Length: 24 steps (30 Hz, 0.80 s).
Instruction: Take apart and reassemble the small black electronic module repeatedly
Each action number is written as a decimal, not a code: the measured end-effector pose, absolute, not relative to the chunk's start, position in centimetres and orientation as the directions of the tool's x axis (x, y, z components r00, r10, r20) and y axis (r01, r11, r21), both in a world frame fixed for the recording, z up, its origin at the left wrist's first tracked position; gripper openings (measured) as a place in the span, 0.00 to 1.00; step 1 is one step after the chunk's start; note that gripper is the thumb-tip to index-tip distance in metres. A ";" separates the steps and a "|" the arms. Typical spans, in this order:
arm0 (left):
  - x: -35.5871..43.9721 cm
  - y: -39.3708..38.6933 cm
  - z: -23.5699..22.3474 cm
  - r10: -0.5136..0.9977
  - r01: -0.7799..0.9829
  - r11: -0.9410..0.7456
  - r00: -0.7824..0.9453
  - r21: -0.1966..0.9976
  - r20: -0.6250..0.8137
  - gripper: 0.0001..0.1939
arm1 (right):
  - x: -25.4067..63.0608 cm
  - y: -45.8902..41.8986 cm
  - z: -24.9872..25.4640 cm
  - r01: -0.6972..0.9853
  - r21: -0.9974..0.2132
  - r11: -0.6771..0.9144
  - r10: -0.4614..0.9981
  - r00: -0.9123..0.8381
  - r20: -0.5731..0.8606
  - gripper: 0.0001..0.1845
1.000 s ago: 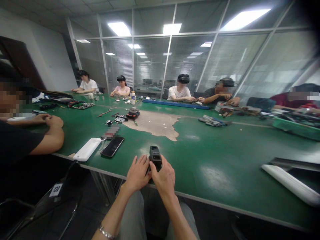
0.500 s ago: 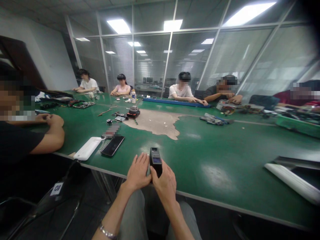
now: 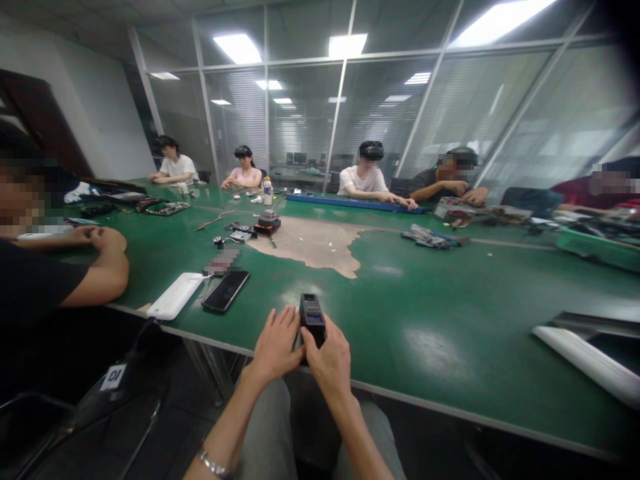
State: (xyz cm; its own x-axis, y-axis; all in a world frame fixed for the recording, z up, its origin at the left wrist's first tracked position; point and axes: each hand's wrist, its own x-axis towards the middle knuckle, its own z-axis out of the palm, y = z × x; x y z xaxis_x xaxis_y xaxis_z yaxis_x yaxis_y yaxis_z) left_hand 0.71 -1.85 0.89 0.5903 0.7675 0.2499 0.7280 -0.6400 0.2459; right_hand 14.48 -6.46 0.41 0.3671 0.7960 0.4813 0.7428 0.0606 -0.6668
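Both my hands sit at the near edge of the green table. Between them stands a small black handheld device (image 3: 312, 320) with a small lit screen and buttons facing me. My right hand (image 3: 327, 365) wraps its lower end. My left hand (image 3: 275, 347) presses against its left side, fingers spread, with a silver bracelet (image 3: 213, 465) on that wrist. The device's lower part is hidden by my fingers.
A black smartphone (image 3: 225, 291) and a white power bank (image 3: 175, 296) lie to my left. A seated person's arm (image 3: 95, 273) rests there. Several people sit around the green table (image 3: 430, 300), with circuit boards and tools. A white tube (image 3: 593, 360) lies right.
The black device has turned so its screen now faces me, and my hands have drawn slightly closer to the table edge. The head view has tilted slightly.
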 end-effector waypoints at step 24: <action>1.0 -1.8 0.1 0.763 0.745 -0.641 0.591 0.186 0.262 0.32 | 20.8 -8.0 -1.5 0.775 -0.631 -0.043 0.674 0.489 0.554 0.29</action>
State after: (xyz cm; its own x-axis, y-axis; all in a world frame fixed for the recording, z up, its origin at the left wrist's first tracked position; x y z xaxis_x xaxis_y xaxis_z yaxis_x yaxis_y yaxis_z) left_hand 0.99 -1.75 0.11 0.5914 0.7628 0.2615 0.7447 -0.6411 0.1857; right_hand 20.84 -7.98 -1.45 0.4890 0.6736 0.5541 0.7747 -0.0434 -0.6309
